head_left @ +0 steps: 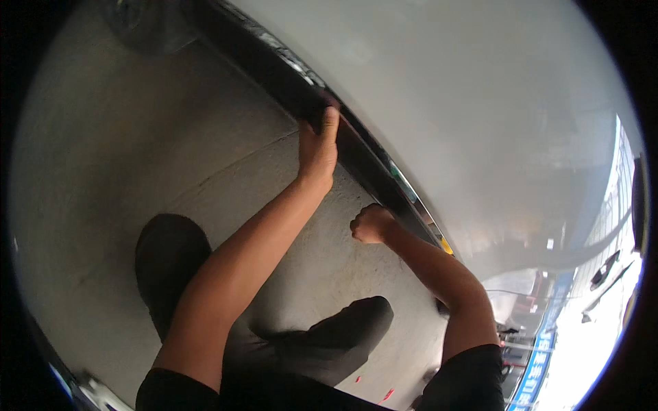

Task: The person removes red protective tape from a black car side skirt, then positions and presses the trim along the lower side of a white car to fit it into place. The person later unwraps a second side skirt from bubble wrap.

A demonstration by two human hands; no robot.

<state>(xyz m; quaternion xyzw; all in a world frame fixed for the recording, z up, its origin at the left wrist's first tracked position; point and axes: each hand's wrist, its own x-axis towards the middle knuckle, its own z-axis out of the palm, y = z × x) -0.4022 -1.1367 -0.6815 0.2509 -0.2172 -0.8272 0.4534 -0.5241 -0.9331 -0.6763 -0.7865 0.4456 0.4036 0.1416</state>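
Observation:
A dark sill trim (363, 156) runs along the lower edge of a light-coloured car body (480, 109). My left hand (317, 152) grips this trim, its thumb laid up against the outer face and the other fingers mostly hidden behind or beneath it. Lower and to the right, my right hand (372, 224) is curled into a fist close to the trim's underside. Whether that fist holds anything is hidden. A narrow shiny strip (409, 190) follows the seam between trim and body.
Grey concrete floor (205, 164) lies below, crossed by a joint line. My bent legs in dark trousers (349, 335) are close under my arms. A dark wheel (137, 24) shows at the far left. Small red scraps (388, 394) lie on the floor near me.

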